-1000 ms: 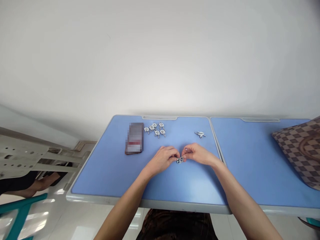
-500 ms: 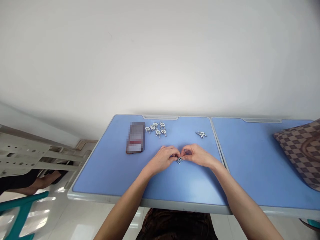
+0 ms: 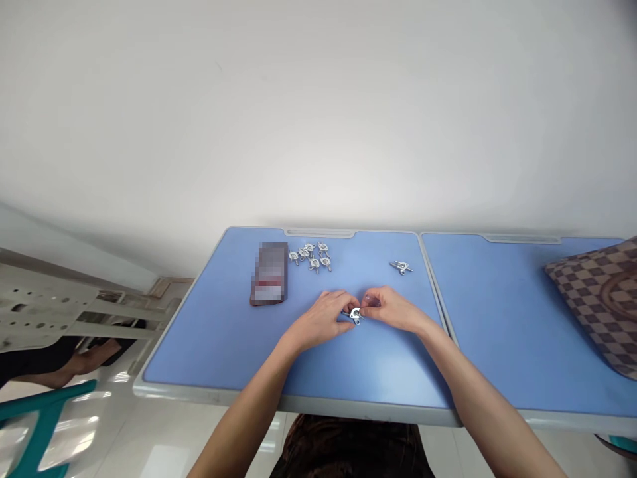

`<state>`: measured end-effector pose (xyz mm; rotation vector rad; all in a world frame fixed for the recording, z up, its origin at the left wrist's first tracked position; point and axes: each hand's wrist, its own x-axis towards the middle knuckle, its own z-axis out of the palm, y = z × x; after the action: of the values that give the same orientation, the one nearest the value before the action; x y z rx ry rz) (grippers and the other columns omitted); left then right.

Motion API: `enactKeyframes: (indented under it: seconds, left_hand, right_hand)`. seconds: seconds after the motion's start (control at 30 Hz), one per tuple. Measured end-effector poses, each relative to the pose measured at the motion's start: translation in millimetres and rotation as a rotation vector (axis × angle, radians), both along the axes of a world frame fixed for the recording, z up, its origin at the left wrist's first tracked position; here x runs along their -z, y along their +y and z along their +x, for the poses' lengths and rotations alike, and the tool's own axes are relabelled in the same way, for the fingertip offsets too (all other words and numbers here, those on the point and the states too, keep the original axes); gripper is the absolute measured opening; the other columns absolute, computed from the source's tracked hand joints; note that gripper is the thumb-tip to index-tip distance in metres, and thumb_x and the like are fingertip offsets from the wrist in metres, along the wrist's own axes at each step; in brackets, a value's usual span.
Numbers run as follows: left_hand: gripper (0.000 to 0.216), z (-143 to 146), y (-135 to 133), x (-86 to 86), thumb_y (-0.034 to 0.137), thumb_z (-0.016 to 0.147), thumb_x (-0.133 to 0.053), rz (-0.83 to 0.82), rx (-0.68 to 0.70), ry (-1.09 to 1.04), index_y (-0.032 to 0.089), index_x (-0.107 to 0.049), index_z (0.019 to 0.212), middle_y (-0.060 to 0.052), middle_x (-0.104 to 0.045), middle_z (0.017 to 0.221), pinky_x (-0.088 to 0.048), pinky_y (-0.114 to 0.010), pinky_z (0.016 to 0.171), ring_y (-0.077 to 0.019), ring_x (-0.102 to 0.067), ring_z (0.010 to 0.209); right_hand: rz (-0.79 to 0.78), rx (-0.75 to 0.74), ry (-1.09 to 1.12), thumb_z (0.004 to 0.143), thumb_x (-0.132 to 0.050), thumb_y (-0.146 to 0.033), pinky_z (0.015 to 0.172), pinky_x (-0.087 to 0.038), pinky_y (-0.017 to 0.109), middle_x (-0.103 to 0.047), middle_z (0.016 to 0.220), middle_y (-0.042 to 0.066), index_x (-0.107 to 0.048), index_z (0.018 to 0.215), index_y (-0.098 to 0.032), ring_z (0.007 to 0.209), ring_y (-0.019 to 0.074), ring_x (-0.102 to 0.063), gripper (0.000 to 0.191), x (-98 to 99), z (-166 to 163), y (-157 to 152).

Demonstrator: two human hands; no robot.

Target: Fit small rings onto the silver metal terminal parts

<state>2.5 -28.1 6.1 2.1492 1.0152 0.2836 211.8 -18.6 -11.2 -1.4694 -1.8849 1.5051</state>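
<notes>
Right hand [image 3: 367,310] is pinching metal part [image 3: 355,315], left hand [image 3: 324,320] is loosely holding it; likely handling light, stiff, slightly slippery, edges offering grip.

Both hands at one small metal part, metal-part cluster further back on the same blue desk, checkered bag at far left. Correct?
Not the bag: the head view shows the checkered bag at far right. The rest stands: left hand and right hand at one small metal part, metal-part cluster further back on the same blue desk.
</notes>
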Motion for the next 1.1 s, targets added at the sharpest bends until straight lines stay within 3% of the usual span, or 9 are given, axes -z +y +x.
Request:
enactKeyframes:
  seconds: [0.2, 0.7, 0.93, 1.1]
  left_hand:
    - [0.020, 2, 0, 0.4, 0.011, 0.083, -0.052, 0.040, 0.006, 0.009, 0.022, -0.055, 0.099, 0.000, -0.059, 0.097, -0.038, -0.033, 0.090, -0.0181, -0.054, 0.097]
    - [0.006, 5, -4, 0.3, 0.020, 0.089, -0.056, 0.105, -0.039, 0.015, 0.021, -0.059, 0.095, 0.000, -0.062, 0.093, -0.042, -0.029, 0.080, -0.0168, -0.058, 0.087]
    - [0.010, 4, -7, -2.2, 0.020, 0.089, -0.055, 0.146, -0.034, 0.016, 0.021, -0.060, 0.098, -0.001, -0.062, 0.092, -0.045, -0.027, 0.075, -0.0163, -0.058, 0.084]
    - [0.020, 9, -12, 1.4, 0.024, 0.086, -0.062, 0.269, -0.057, 0.082, 0.022, -0.055, 0.104, -0.002, -0.059, 0.097, -0.046, -0.031, 0.078, -0.0194, -0.058, 0.090]
  right_hand:
    - [-0.057, 0.028, 0.027, 0.071, -0.061, -0.031, 0.055, -0.033, 0.024, -0.055, 0.064, -0.004, -0.058, 0.071, -0.017, 0.058, 0.0110, -0.045, 0.014, 1.0, -2, 0]
    - [0.057, 0.025, -0.081, 0.077, -0.058, -0.032, 0.053, -0.032, 0.024, -0.053, 0.064, -0.003, -0.057, 0.071, -0.018, 0.059, 0.0111, -0.044, 0.015, -7.7, -3, -5]
    - [0.051, -0.051, -0.131, 0.079, -0.058, -0.031, 0.058, -0.036, 0.024, -0.058, 0.070, -0.002, -0.063, 0.080, -0.019, 0.063, 0.0125, -0.049, 0.013, -24.4, 11, -5]
    - [0.106, -0.083, -0.303, 0.076, -0.060, -0.027, 0.056, -0.032, 0.024, -0.061, 0.072, -0.001, -0.063, 0.080, -0.020, 0.064, 0.0133, -0.051, 0.008, -30.6, 4, -11]
